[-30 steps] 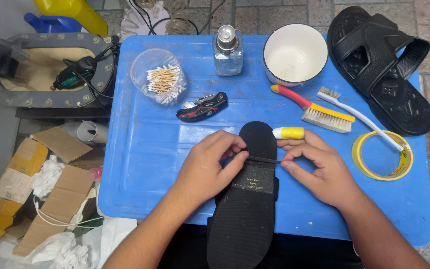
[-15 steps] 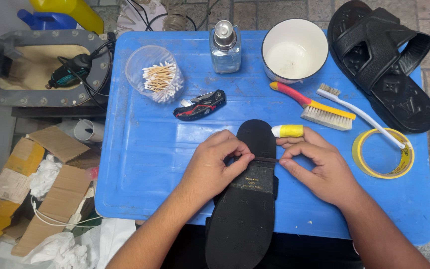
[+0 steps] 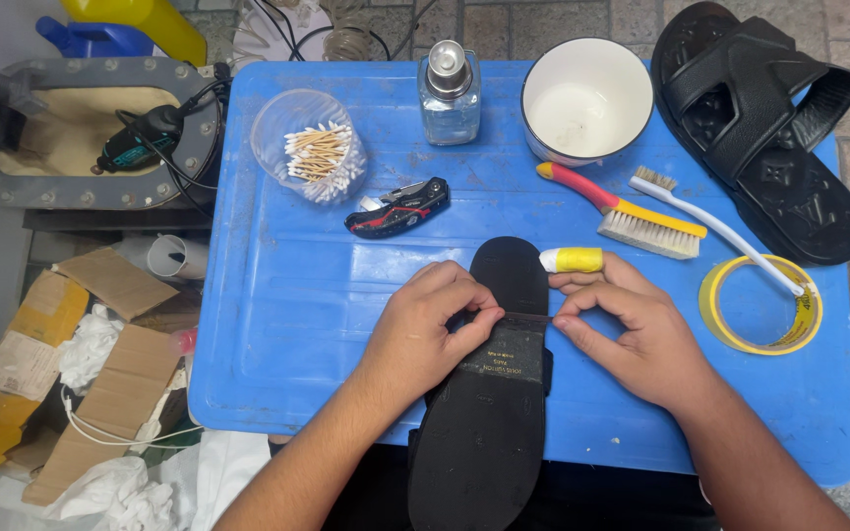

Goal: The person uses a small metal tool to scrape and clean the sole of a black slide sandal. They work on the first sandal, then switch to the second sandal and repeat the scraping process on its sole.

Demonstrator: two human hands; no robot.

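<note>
A black sandal (image 3: 489,413) lies sole-up on the blue table (image 3: 287,295), toe pointing away from me. My left hand (image 3: 430,324) pinches the sandal's left edge at mid-sole. On the opposite side my right hand (image 3: 632,329) pinches the right edge, and one of its fingers wears a yellow-and-white wrap (image 3: 573,260). Both hands meet along a thin line or strip that crosses the sole; what it is made of I cannot tell.
Behind the hands lie a black-and-red folding knife (image 3: 397,208), a cup of cotton swabs (image 3: 315,149), a clear pump bottle (image 3: 449,93), a white bowl (image 3: 587,98), a red-handled brush (image 3: 632,216), a white toothbrush (image 3: 715,228), a yellow tape roll (image 3: 761,307) and another black sandal (image 3: 764,128).
Both hands stay pinched on the sandal's edges; the fingers have shifted only slightly. Nothing else on the table has moved.
</note>
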